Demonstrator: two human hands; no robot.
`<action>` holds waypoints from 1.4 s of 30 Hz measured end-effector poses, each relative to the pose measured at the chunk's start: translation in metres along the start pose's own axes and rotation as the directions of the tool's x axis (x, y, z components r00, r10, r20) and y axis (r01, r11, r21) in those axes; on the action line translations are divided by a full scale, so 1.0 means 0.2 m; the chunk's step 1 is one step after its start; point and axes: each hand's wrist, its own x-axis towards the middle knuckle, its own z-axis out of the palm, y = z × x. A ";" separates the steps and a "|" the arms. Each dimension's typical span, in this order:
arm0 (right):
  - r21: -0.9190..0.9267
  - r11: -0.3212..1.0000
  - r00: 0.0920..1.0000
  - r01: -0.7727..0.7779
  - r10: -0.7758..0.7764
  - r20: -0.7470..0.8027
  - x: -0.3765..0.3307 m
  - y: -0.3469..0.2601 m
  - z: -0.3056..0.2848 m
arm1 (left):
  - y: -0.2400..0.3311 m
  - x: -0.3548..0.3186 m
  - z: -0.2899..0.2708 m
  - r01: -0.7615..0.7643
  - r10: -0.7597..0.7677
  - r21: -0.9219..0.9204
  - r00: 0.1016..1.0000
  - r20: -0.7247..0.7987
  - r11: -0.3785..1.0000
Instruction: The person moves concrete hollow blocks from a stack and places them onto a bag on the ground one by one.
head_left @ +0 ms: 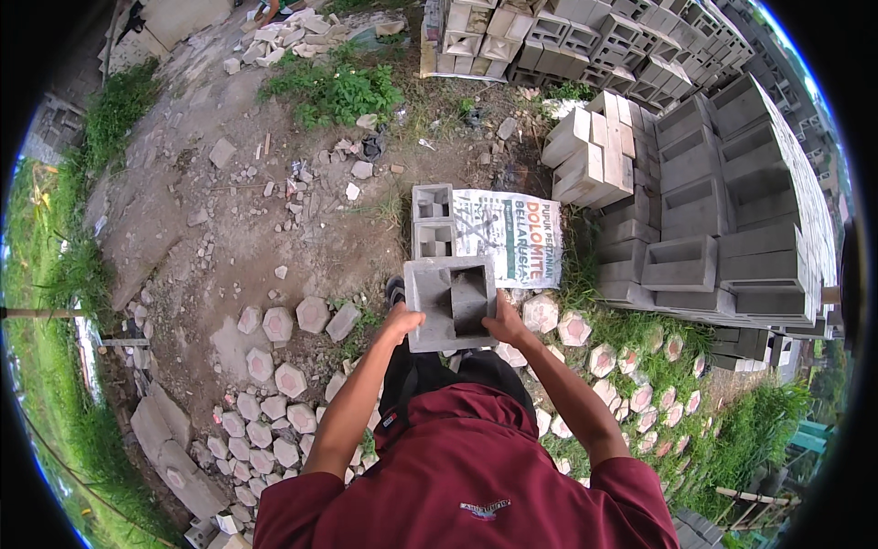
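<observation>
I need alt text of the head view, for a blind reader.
A person's left hand and right hand hold a grey hollow concrete block by its sides. Beyond it lies a white printed sack; stacked blocks stand to the right, hexagonal pavers lie scattered nearby.

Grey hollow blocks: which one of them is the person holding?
The grey hollow block directly in front of the maroon shirt, between the left hand and right hand. Neither hand touches any other, such as those in the stacks at right.

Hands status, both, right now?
Left hand: closed on the left side of a hollow concrete block.
Right hand: closed on the same block's right side.
</observation>
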 end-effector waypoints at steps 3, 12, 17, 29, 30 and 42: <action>0.093 0.992 0.994 -0.090 0.095 -0.060 0.22 0.14 0.13 | 0.06 0.27 -0.05 0.074 -0.056 0.157 0.992 -0.116 0.985; 0.234 0.947 0.931 -0.222 0.277 -0.239 1.04 0.44 0.51 | -0.03 1.24 -0.23 0.057 -0.056 0.072 0.998 -0.012 0.996; 0.356 0.888 0.908 -0.292 0.374 -0.188 1.53 0.80 0.67 | -0.21 1.86 -0.16 0.012 -0.015 -0.049 0.997 -0.071 0.999; 0.320 0.943 0.960 -0.090 0.167 -0.224 2.38 1.96 1.03 | -0.66 3.11 0.12 0.166 -0.205 -0.239 0.967 -0.151 0.957; 0.326 0.941 0.956 -0.095 0.177 -0.232 2.40 2.03 1.02 | -0.65 3.15 0.16 0.179 -0.214 -0.219 0.965 -0.149 0.959; 0.451 0.869 0.950 -0.203 0.286 -0.125 2.54 2.15 1.14 | -0.65 3.29 0.09 0.181 -0.202 -0.135 0.964 -0.172 0.974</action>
